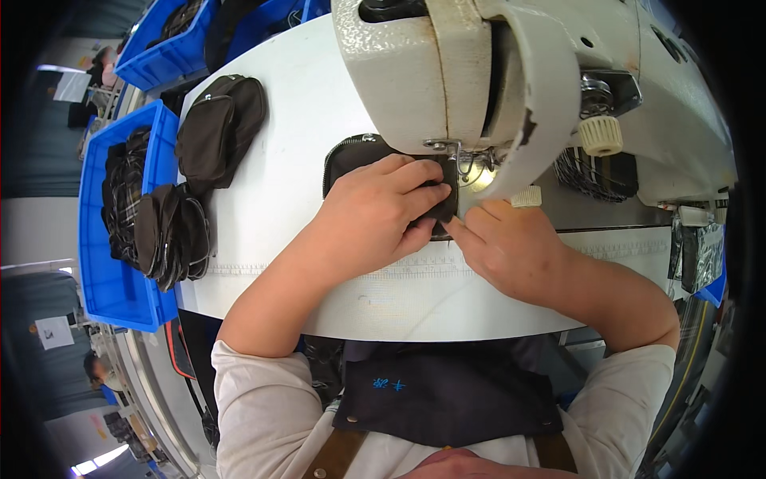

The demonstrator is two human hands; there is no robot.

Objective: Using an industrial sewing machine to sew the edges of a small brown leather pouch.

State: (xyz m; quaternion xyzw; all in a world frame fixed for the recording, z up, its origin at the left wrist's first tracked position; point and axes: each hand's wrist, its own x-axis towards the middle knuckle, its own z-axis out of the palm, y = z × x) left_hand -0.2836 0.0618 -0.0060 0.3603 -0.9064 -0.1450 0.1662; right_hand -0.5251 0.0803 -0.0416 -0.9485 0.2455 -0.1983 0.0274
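A dark brown fabric pouch piece with a metal zipper along its curved edge lies on the white sewing table, partly under the needle area of a sewing machine. My left hand rests over it, fingers bent and pressed onto the cloth, covering much of it. At the piece's near right corner, my right hand has its thumb and forefinger closed on the edge, just in front of the needle. A small lamp lights the spot there. Both hands hide the cloth's lower edge.
Finished-looking dark pouches sit at the table's left side. Beside them stands a blue bin with more pouches and plaid cloth. Another blue bin is farther back. A dark bundle lies under the machine arm.
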